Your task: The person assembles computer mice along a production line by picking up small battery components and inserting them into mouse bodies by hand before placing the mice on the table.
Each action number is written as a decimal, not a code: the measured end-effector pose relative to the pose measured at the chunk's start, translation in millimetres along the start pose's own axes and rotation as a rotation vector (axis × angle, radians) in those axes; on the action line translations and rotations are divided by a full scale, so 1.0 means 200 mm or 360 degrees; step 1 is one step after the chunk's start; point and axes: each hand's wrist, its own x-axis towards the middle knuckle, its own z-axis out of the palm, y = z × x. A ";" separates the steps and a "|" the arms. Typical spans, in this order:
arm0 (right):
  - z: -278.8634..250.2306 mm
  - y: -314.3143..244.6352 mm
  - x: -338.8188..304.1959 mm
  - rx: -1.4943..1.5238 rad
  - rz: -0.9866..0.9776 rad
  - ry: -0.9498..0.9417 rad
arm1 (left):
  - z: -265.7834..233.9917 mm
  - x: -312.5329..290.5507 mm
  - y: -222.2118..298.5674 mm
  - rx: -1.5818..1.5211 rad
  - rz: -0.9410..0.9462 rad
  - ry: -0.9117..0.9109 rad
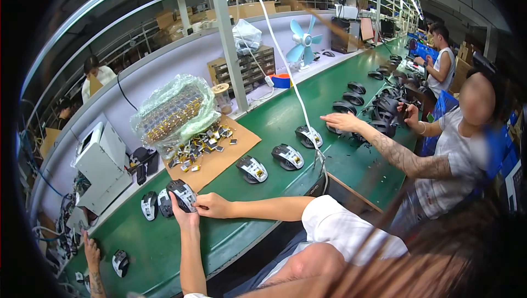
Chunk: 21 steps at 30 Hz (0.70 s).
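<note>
My left hand [186,216] is wrapped round a partly assembled computer mouse [182,195], black at the edge with a pale inner shell, tilted above the green bench. Closed in a pinch, my right hand [214,205] meets the mouse's right edge; what its fingertips hold, if anything, is hidden. Just left of the held mouse lie a second open mouse [165,203] and a third one [149,205]. Farther right along the bench, another open mouse [251,169] shows a yellow-taped part inside, as does its neighbour [288,157].
Small yellow-taped battery packs [200,147] lie on cardboard [239,133] beside a bubble-wrap bundle [175,111]. A white cable [293,78] hangs over the bench. A co-worker's tattooed arm [395,152] reaches in from the right; another person's hand [92,251] is at lower left.
</note>
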 end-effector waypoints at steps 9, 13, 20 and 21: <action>-0.01 -0.01 -0.01 0.0259 0.0194 -0.0063 | -0.04 0.01 -0.01 0.0186 0.0013 0.0307; 0.02 -0.07 -0.01 0.0232 0.0070 0.0020 | -0.09 0.00 0.05 0.0116 -0.0027 0.0184; 0.01 -0.12 0.01 0.0099 0.0119 0.0140 | -0.04 0.00 0.03 0.0159 0.0082 0.0173; 0.00 -0.13 0.00 0.0216 0.0276 0.0104 | -0.03 -0.01 0.03 0.0217 0.0078 0.0105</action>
